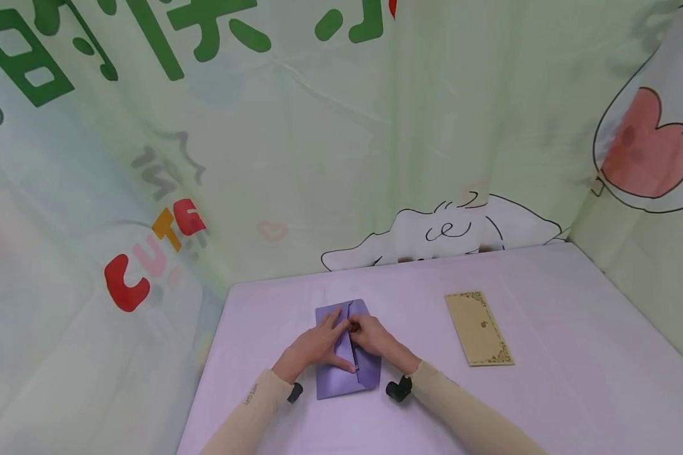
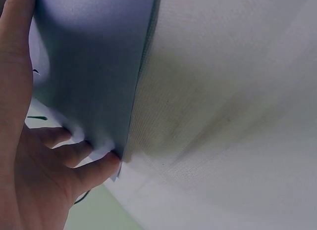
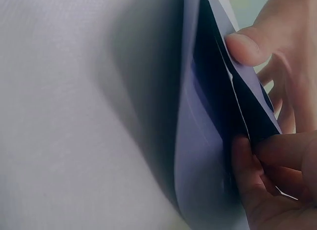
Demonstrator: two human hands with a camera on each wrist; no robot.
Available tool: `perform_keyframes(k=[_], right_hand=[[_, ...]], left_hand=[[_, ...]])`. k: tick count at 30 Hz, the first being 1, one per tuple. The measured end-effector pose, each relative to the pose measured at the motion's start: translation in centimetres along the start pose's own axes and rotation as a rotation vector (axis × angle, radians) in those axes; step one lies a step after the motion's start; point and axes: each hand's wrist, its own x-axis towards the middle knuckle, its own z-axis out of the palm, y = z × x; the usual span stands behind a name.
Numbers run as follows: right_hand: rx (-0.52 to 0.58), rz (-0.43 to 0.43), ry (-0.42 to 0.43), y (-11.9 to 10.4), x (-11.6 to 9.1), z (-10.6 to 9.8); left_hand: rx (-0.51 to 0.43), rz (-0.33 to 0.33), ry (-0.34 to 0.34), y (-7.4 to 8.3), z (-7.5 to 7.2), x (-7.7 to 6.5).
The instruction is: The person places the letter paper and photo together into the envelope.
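A purple envelope (image 1: 336,384) lies on the table with its flap raised toward the right. My left hand (image 1: 314,346) spreads its fingers over the envelope's left part, thumb near the opening. In the left wrist view, the fingertips of the left hand (image 2: 49,175) rest at one end of the envelope (image 2: 94,57). At the opening, my right hand (image 1: 372,335) pinches a thin dark sheet (image 3: 225,67) with a pale edge, between thumb and forefinger. Most of that sheet is hidden inside the envelope, so I cannot tell its kind.
A gold-tan card or envelope (image 1: 479,328) with ornate dark corners lies to the right on the lilac tablecloth (image 1: 421,284). Printed curtains (image 1: 319,158) stand behind the table and along its sides. Both wrists carry small black cameras.
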Motion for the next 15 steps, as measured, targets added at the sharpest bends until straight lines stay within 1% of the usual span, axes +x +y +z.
perform_keyframes(k=[4, 8, 12, 15], right_hand=[[-0.027, -0.012, 0.006, 0.0, 0.0, 0.0], [-0.070, -0.027, -0.004, -0.2, -0.2, -0.6], [-0.043, -0.028, -0.032, -0.3, -1.2, -1.9], [-0.013, -0.011, -0.042, 0.1, -2.0, -3.0]], left_hand=[[0.002, -0.003, -0.001, -0.2, 0.1, 0.1], [0.009, 0.003, 0.001, -0.3, 0.3, 0.2], [0.023, 0.021, 0.022, -0.1, 0.2, 0.2], [0.028, 0.027, 0.037, 0.0, 0.0, 0.0]])
